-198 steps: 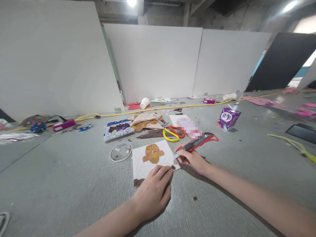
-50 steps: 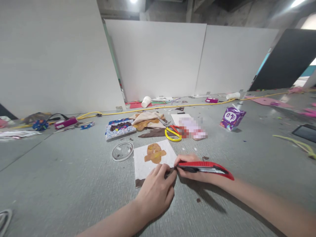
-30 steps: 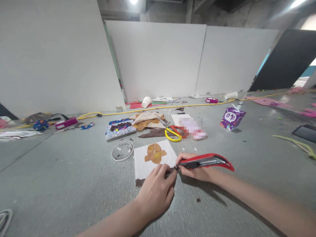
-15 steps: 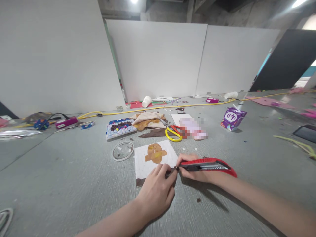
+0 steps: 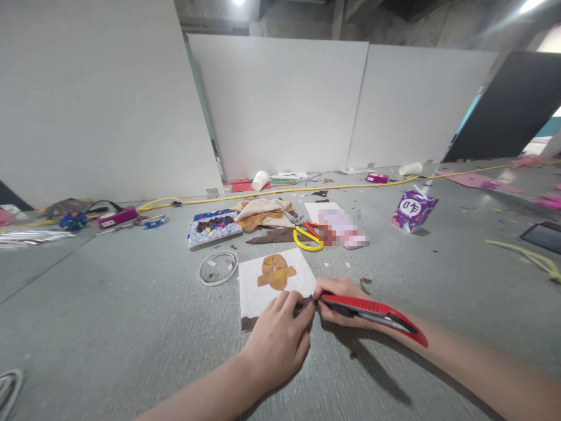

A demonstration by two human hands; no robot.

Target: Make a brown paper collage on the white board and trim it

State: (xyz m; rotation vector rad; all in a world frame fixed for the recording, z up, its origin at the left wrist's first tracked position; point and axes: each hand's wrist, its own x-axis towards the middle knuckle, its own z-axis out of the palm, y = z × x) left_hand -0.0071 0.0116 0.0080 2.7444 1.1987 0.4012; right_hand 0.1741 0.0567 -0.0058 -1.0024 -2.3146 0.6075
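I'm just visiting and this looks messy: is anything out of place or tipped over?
Yes: a white cup beyond the yellow cord lies tipped over instead of upright, and dark scraps lie loose by the right hand.

The cutter [image 5: 372, 310] is red-and-black; board [image 5: 251, 292] white; strip [image 5: 249, 323] brown.

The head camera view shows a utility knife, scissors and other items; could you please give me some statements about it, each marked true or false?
1. The right hand holds a red utility knife. True.
2. The left hand grips the purple carton. False: it lies over the near edge of a white panel.
3. The scissors have a yellow handle loop. True.
4. The gray ring encircles the scissors. False: it lies apart, left of the panel.
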